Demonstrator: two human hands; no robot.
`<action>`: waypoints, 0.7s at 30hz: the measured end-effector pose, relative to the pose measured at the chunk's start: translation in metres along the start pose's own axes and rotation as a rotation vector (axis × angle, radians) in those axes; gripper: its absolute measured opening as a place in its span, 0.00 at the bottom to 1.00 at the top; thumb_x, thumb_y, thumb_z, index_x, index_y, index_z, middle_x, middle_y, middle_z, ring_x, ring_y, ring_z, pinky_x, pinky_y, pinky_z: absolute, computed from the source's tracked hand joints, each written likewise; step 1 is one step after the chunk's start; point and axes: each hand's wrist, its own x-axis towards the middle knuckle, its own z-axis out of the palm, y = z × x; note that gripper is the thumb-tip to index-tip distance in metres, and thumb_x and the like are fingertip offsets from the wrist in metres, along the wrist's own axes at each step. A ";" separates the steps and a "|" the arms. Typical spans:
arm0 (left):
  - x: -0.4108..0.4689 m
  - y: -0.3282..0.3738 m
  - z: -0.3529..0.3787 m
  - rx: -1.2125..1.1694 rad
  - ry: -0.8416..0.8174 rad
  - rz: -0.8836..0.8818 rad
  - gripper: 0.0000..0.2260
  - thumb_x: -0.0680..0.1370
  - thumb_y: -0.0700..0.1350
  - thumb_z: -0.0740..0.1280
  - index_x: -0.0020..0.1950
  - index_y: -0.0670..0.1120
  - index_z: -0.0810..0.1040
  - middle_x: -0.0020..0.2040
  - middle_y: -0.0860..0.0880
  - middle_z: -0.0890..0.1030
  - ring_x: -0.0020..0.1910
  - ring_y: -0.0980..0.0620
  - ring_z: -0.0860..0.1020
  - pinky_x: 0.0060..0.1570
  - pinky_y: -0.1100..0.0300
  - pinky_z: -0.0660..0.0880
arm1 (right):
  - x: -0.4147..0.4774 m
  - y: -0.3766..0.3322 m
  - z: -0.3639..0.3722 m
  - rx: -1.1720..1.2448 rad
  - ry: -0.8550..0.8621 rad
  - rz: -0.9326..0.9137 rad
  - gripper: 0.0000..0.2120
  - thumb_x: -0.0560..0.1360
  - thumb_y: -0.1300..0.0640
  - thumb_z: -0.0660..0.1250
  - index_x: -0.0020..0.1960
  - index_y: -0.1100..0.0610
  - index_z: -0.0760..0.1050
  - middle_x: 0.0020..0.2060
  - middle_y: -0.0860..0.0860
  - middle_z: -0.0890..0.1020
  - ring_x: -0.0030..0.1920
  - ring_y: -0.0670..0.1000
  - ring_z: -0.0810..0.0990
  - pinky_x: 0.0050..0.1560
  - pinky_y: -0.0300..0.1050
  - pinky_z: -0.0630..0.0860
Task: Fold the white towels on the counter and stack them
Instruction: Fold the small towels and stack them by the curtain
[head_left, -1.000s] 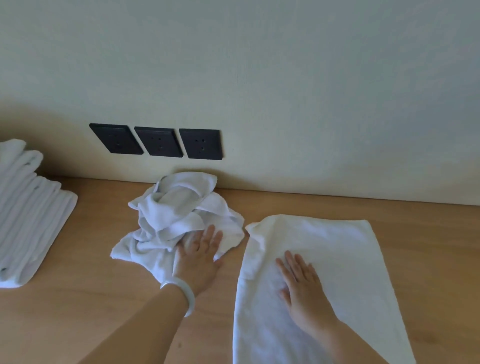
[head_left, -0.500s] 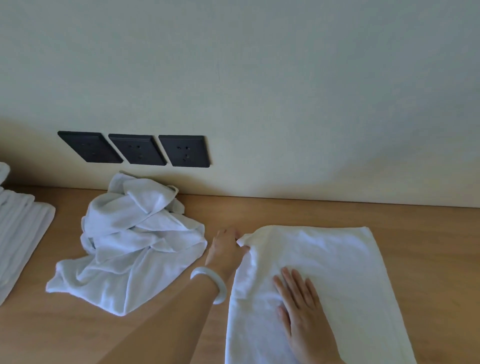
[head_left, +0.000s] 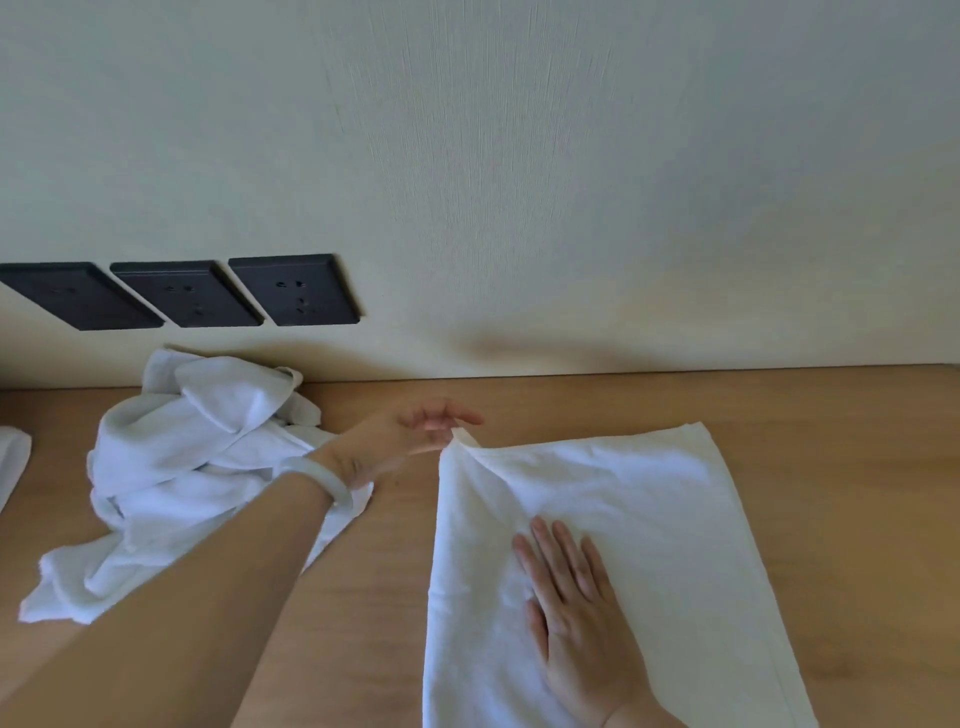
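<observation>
Counter (head_left: 831, 415): towel (head_left: 649, 493) under R hand (head_left: 576, 623).

No readable text, labels, brands or numbers anywhere in view.

On the counter (head_left: 857, 467), a spread towel (head_left: 649, 519) lies right of centre, with the right hand (head_left: 582, 623) on it and the left hand (head_left: 405, 431) at its far-left corner. A crumpled towel (head_left: 182, 467) lies to the left by the back edge, under three wall sockets (head_left: 293, 288). Further left are perhaps folded towels (head_left: 13, 457).

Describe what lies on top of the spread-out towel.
The right hand lies flat on the towel; the left hand pinches its far corner. The cloth beneath the palm is hidden.
</observation>
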 end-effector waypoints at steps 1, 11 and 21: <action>0.004 0.003 -0.008 0.127 -0.014 -0.016 0.13 0.82 0.38 0.61 0.63 0.49 0.79 0.60 0.50 0.80 0.61 0.58 0.75 0.63 0.65 0.71 | 0.000 0.000 0.000 0.003 0.001 0.003 0.25 0.82 0.52 0.48 0.77 0.55 0.63 0.78 0.53 0.60 0.78 0.56 0.59 0.72 0.59 0.60; 0.028 -0.027 -0.002 0.790 0.309 -0.071 0.08 0.82 0.40 0.60 0.57 0.46 0.76 0.58 0.47 0.74 0.52 0.47 0.77 0.53 0.54 0.75 | 0.020 0.012 -0.023 0.205 0.178 0.075 0.18 0.79 0.57 0.57 0.65 0.53 0.76 0.68 0.50 0.75 0.68 0.48 0.71 0.65 0.46 0.64; 0.027 -0.012 0.002 -0.329 0.395 -0.487 0.04 0.79 0.32 0.65 0.47 0.36 0.79 0.43 0.41 0.82 0.37 0.49 0.81 0.34 0.62 0.81 | 0.102 0.166 -0.109 0.301 -0.006 0.977 0.06 0.77 0.58 0.68 0.44 0.60 0.78 0.38 0.55 0.80 0.45 0.59 0.80 0.41 0.46 0.68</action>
